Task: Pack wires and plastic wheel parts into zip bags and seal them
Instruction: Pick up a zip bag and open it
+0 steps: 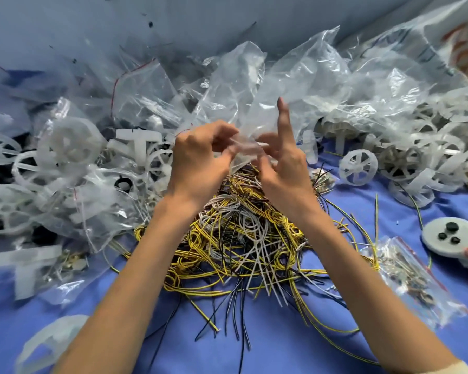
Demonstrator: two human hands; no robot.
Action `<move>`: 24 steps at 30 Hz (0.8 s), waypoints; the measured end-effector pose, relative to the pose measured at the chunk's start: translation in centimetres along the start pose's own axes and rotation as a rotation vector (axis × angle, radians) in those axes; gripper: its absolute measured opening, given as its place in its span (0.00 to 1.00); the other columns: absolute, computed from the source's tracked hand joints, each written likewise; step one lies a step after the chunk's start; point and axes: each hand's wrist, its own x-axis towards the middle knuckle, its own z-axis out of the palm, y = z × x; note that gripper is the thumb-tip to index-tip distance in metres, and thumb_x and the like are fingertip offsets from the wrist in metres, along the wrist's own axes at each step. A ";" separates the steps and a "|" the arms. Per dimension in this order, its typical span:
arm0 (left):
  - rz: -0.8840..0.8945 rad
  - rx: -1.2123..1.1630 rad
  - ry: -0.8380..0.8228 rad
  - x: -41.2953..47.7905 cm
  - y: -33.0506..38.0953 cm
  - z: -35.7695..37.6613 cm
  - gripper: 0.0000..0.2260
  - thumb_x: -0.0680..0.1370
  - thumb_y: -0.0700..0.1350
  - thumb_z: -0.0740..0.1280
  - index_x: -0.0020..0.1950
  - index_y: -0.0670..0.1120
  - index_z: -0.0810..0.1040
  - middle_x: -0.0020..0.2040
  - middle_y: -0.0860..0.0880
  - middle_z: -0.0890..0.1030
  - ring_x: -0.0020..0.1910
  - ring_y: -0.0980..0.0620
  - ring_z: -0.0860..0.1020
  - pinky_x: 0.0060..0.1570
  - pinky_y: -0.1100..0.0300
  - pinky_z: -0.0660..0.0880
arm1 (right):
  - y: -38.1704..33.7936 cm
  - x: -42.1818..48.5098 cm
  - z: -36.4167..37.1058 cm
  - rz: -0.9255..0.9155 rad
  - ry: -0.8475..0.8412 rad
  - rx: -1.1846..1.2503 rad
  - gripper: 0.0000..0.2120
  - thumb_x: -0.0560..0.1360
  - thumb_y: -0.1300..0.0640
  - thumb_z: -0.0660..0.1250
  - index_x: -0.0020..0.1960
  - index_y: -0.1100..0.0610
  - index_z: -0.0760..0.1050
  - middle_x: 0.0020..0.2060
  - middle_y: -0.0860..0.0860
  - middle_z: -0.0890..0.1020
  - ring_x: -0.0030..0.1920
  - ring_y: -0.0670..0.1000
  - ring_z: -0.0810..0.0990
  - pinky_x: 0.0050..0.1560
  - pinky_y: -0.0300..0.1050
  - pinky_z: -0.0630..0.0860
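A clear zip bag (243, 103) is held up above a heap of yellow, white and black wires (238, 238) on the blue cloth. My left hand (200, 160) pinches the bag's lower edge with curled fingers. My right hand (284, 163) pinches the same edge from the other side, its index finger pointing straight up. White plastic wheel parts (68, 147) lie in a pile on the left, and more wheels (358, 164) lie on the right.
Crumpled clear bags (362, 76) are heaped along the back. A filled zip bag (408, 279) with a red seal lies at right beside a white disc with black knobs (449, 236). Filled bags (65, 211) lie at left. A blue wall rises behind.
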 end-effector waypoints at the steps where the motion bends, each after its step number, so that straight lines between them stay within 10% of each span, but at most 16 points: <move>1: 0.034 0.031 0.026 0.2 -0.2 0.0 0.08 0.72 0.43 0.73 0.51 0.44 0.81 0.41 0.52 0.82 0.35 0.65 0.77 0.40 0.78 0.72 | -0.2 0.0 0.0 0.016 0.042 0.037 0.33 0.75 0.72 0.60 0.76 0.58 0.52 0.47 0.53 0.79 0.44 0.44 0.80 0.52 0.38 0.77; 6: 0.022 0.120 -0.146 0.2 0.1 -0.5 0.14 0.71 0.44 0.72 0.55 0.47 0.77 0.37 0.55 0.76 0.34 0.56 0.77 0.39 0.59 0.78 | -1.7 1.0 -1.0 0.127 0.149 0.710 0.07 0.79 0.68 0.57 0.52 0.60 0.72 0.46 0.45 0.81 0.46 0.45 0.81 0.48 0.46 0.80; 11: 0.276 0.179 0.396 -0.3 4.0 -3.2 0.06 0.69 0.36 0.66 0.43 0.43 0.80 0.31 0.57 0.68 0.29 0.60 0.65 0.32 0.70 0.64 | -2.1 2.1 -2.7 0.361 0.161 1.113 0.08 0.80 0.63 0.58 0.45 0.56 0.73 0.32 0.49 0.82 0.32 0.44 0.79 0.27 0.36 0.73; 14: 0.491 0.150 0.417 -0.8 6.7 -4.2 0.04 0.70 0.36 0.66 0.37 0.43 0.80 0.32 0.58 0.69 0.28 0.59 0.67 0.28 0.60 0.71 | -1.2 2.4 -2.7 0.566 -0.052 1.227 0.11 0.82 0.57 0.53 0.49 0.59 0.72 0.31 0.51 0.78 0.29 0.45 0.74 0.25 0.35 0.71; 17: 0.534 0.251 0.182 -2.0 7.8 -3.6 0.06 0.72 0.39 0.65 0.36 0.43 0.80 0.31 0.49 0.76 0.25 0.47 0.73 0.25 0.53 0.72 | -0.1 1.4 -1.5 0.619 -0.318 0.874 0.09 0.80 0.59 0.56 0.44 0.55 0.74 0.31 0.48 0.74 0.33 0.46 0.70 0.31 0.38 0.66; 21: 0.291 0.449 -0.156 -3.3 6.0 -2.2 0.05 0.72 0.44 0.65 0.40 0.45 0.80 0.42 0.46 0.76 0.30 0.47 0.73 0.29 0.55 0.74 | 0.3 -0.5 0.2 0.211 -0.432 -0.061 0.14 0.75 0.62 0.62 0.33 0.50 0.71 0.26 0.42 0.75 0.30 0.37 0.73 0.28 0.26 0.67; 24: 0.091 0.492 -0.270 -4.3 3.5 -2.0 0.07 0.75 0.42 0.64 0.52 0.48 0.77 0.54 0.47 0.70 0.37 0.52 0.71 0.39 0.58 0.74 | 0.9 -0.8 0.6 0.060 -0.483 -0.165 0.05 0.74 0.60 0.66 0.40 0.55 0.74 0.31 0.46 0.77 0.30 0.42 0.73 0.31 0.34 0.68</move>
